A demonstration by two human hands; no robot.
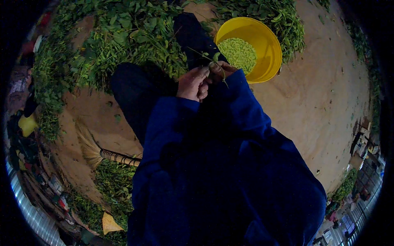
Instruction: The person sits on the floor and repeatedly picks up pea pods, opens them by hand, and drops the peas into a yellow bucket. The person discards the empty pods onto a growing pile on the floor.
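My left hand and my right hand meet in front of my knees, fingertips close together. Between them is a thin green plant stem, pinched by both hands, with its lower end hanging over my right fingers. A small curved green pod stands out from the stem just above my right thumb. Just beyond my right hand is a yellow plastic bucket, tilted in view. Pale green beans or small pods cover its bottom; which of the two I cannot tell.
Heaps of cut leafy plants spread ahead and left, with more plants bearing pods behind the bucket. A straw hand broom lies on the bare floor to my left. A yellowish scrap rests near more greenery.
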